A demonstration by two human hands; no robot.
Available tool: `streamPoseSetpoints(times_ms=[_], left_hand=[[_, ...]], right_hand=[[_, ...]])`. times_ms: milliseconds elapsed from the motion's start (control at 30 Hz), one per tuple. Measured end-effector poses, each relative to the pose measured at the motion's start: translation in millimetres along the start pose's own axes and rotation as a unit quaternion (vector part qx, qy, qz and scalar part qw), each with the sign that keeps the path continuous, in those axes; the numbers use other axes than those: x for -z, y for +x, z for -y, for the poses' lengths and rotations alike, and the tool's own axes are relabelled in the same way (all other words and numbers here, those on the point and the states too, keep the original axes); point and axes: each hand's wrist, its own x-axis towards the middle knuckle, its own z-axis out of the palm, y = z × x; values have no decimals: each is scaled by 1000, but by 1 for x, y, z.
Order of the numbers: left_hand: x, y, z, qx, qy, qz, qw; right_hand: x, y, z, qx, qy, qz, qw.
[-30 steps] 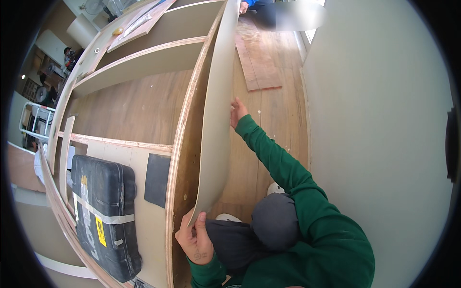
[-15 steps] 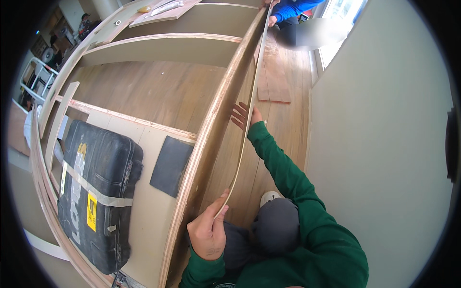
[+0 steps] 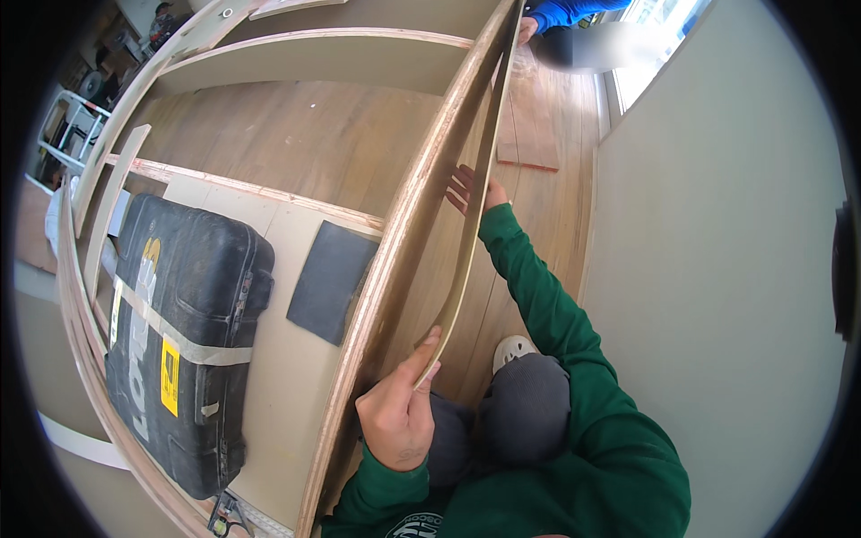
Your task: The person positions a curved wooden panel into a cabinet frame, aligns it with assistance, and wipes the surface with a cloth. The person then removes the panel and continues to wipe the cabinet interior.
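A long, thin, bendy strip of board (image 3: 467,260) runs away from me beside the plywood frame's long side (image 3: 418,193), standing on edge and bowed toward its near end. My left hand (image 3: 396,417) pinches that near end between thumb and fingers. Farther along, my right hand (image 3: 496,194) reaches under the strip, its spread fingers showing on the frame side and its wrist on the other. Part of the palm is hidden by the strip. At the far end, a co-worker's hand (image 3: 527,30) in a blue sleeve is at the strip.
Inside the frame lie a black tool case (image 3: 184,341) and a dark grey sheet (image 3: 332,282). A reddish board (image 3: 527,125) rests on the wood floor. A pale wall (image 3: 717,224) rises close on my right; a white metal stand (image 3: 72,130) is at far left.
The strip has tilted, showing more of its face, and sits slightly farther right in view. Both my hands keep their places on it. The view has shifted a little.
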Motion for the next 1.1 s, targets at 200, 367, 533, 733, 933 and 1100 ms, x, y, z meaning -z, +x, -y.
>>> streamPoseSetpoints(times_ms=[200,367,533,733,933,1100], left_hand=[[-4,-2,-3,29,9,-26,999],[-8,-3,-5,45,2,-41,998],[-8,-6,-4,58,0,-32,998],[-9,-8,1,63,-21,-44,997],[-7,-11,1,105,-14,-48,993],[-8,-12,3,101,-5,-69,992]], right_hand=[[1,-4,-6,-30,56,14,998],[-4,-9,-6,-37,57,15,998],[-5,-7,-9,-26,14,4,1000],[1,-4,-14,-27,47,9,998],[-4,-6,-16,-22,72,-10,997],[-6,-21,-24,-27,69,-5,997]])
